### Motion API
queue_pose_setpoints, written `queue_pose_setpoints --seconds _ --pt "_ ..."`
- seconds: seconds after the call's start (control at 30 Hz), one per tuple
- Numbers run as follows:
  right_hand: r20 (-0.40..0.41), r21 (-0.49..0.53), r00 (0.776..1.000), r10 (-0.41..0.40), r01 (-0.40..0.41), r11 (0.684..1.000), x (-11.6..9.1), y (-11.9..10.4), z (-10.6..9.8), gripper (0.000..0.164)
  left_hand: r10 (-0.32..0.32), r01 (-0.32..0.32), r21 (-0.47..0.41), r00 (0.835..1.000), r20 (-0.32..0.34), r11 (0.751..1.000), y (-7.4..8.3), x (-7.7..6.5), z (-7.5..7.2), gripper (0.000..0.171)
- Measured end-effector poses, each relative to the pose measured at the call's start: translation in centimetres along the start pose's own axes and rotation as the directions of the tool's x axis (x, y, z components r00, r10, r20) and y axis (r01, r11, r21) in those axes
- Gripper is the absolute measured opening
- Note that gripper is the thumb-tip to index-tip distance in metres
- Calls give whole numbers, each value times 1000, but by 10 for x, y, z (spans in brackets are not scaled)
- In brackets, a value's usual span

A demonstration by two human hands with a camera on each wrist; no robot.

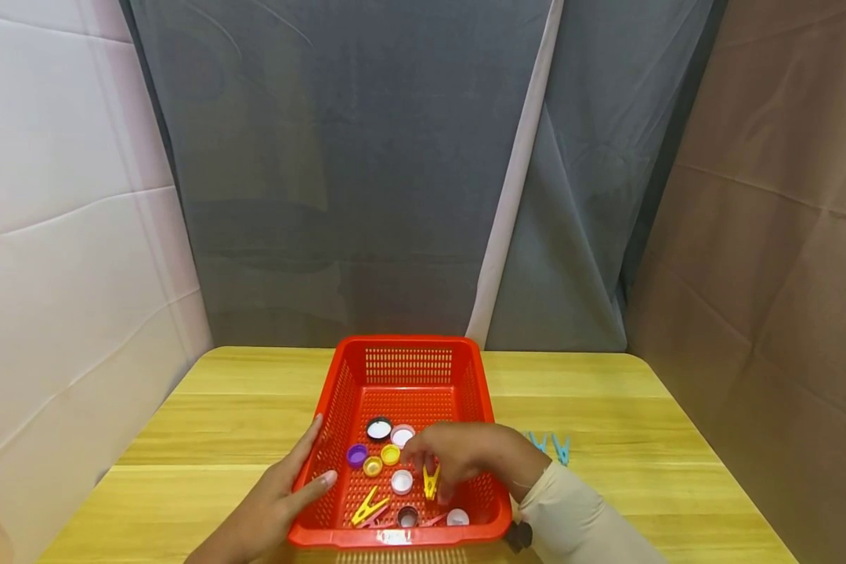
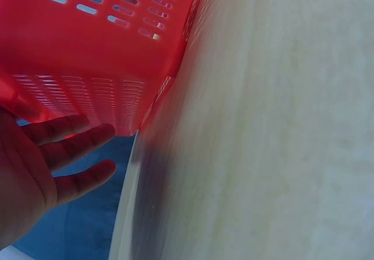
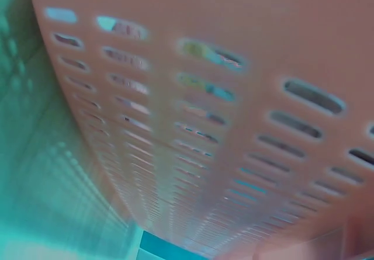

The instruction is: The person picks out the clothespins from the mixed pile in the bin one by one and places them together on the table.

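A red plastic basket [image 1: 407,403] with slotted walls stands on the table. At its left side is my left hand [image 1: 271,501], thumb over the rim; the left wrist view shows several straight, spread fingers [image 2: 79,146] by the outer wall. Inside the basket, my right hand [image 1: 458,454] reaches down with curled fingers and pinches a yellow clothespin [image 1: 431,482]. Left of it lie a white cap [image 1: 402,482], a yellow cap [image 1: 391,454], a purple cap [image 1: 356,456] and a black-rimmed cap [image 1: 378,428]. Another yellow clothespin [image 1: 370,507] lies near the front, partly over a pink one.
Blue clothespins [image 1: 561,450] lie on the wooden table [image 1: 606,407] right of the basket, partly behind my right wrist. Grey curtain [image 1: 338,172] hangs behind the table, with cloth at both sides. In the right wrist view, the basket's slotted wall [image 3: 163,143] fills most of the frame.
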State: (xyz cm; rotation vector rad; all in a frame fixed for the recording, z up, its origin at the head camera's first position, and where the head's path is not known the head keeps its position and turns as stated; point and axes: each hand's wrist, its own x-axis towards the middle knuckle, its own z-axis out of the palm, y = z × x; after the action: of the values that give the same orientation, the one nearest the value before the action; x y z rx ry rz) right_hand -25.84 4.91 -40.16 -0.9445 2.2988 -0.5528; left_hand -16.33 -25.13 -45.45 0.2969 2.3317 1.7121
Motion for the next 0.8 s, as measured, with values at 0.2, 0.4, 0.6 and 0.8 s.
queue_pose_setpoints --seconds 0.2,0.4,0.6,0.8 --pt "-48 -2 997 -69 69 998 -2 1 -2 63 1 -1 -1 1000 -1 1000 1 0 0 89" --pt "-88 -41 983 -159 156 987 -5 3 -6 60 2 -2 -4 1000 5 1000 0 0 0 89" --pt "-97 -42 970 -224 221 974 -6 6 -8 60 7 -7 -7 1000 5 1000 0 0 0 89" --pt "-141 -21 966 -215 214 977 -6 5 -5 69 8 -8 -33 1000 15 999 0 -1 0 88"
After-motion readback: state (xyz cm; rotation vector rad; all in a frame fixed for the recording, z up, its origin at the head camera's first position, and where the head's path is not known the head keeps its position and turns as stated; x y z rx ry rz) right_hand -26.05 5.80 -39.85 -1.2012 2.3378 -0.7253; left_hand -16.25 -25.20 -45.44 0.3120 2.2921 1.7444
